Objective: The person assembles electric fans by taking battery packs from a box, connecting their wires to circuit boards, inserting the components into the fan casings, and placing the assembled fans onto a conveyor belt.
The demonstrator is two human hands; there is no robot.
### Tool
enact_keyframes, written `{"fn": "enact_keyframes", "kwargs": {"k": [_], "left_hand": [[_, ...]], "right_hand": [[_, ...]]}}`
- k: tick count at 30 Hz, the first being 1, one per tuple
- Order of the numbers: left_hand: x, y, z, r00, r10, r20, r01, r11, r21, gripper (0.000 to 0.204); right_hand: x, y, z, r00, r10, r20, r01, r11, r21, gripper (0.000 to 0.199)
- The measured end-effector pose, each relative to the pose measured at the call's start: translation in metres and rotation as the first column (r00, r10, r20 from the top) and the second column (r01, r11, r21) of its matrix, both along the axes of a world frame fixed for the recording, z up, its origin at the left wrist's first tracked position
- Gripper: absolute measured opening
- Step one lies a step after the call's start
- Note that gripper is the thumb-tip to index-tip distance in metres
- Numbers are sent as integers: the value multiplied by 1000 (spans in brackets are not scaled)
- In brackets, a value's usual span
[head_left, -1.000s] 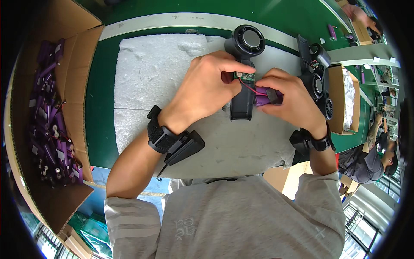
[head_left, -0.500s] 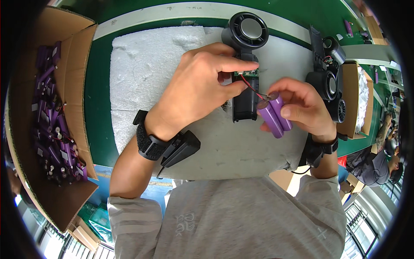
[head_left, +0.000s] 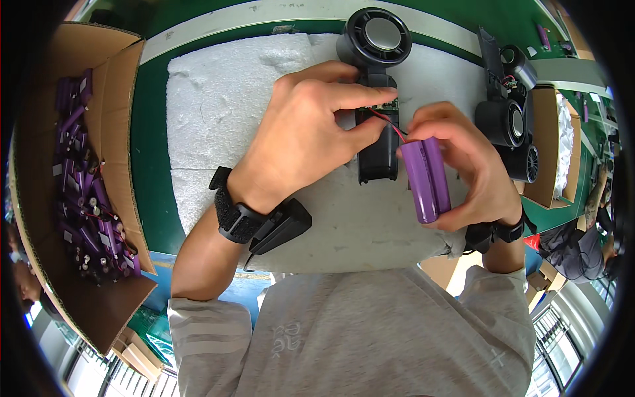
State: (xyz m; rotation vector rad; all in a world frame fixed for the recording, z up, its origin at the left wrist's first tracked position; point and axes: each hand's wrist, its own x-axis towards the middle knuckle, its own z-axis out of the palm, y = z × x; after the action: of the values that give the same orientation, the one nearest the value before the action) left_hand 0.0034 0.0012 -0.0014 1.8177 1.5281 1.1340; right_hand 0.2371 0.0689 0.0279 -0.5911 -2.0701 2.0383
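Observation:
A black handheld fan (head_left: 380, 155) lies on the foam pad, its round head pointing away from me and its handle open. My left hand (head_left: 307, 126) grips the handle near its top, index finger over the green circuit board (head_left: 390, 104) and thumb near the wires. Between the thumb and fingers of my right hand (head_left: 483, 169) is a purple two-cell battery pack (head_left: 423, 182), held above the pad beside the handle. Thin red and black wires (head_left: 395, 127) run from the pack to the board. My left thumb and fingers partly hide their board end.
On the left stands a cardboard box (head_left: 119, 126) full of purple battery packs (head_left: 83, 178). Several black fans (head_left: 506, 122) lie at the right, beside a small carton (head_left: 544, 152) with white wrapping. White foam (head_left: 218, 99) covers part of the green table (head_left: 155, 165). A person (head_left: 575, 248) sits far right.
My right hand has turned the battery pack more upright, and its thumb has moved to the pack's lower end. The left hand stays on the fan, its thumb slightly shifted.

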Motion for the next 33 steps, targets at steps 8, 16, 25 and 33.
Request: {"fn": "enact_keyframes", "kwargs": {"k": [8,16,25,33], "left_hand": [[-3,1,-2,999,-21,-30,21,1000,-5,33],[-12,4,3,992,-112,-50,110,993,-39,30],[-17,4,7,970,-203,-135,212,976,55,32],[-16,3,7,967,-192,-165,205,977,61,34]], "right_hand": [[-11,-9,-1,998,-42,-54,58,942,329,78],[-29,-25,-16,973,-217,-73,216,767,604,68],[-34,-26,-18,979,-193,-67,176,629,757,64],[-30,-35,-20,966,-232,-112,238,637,733,61]]}}
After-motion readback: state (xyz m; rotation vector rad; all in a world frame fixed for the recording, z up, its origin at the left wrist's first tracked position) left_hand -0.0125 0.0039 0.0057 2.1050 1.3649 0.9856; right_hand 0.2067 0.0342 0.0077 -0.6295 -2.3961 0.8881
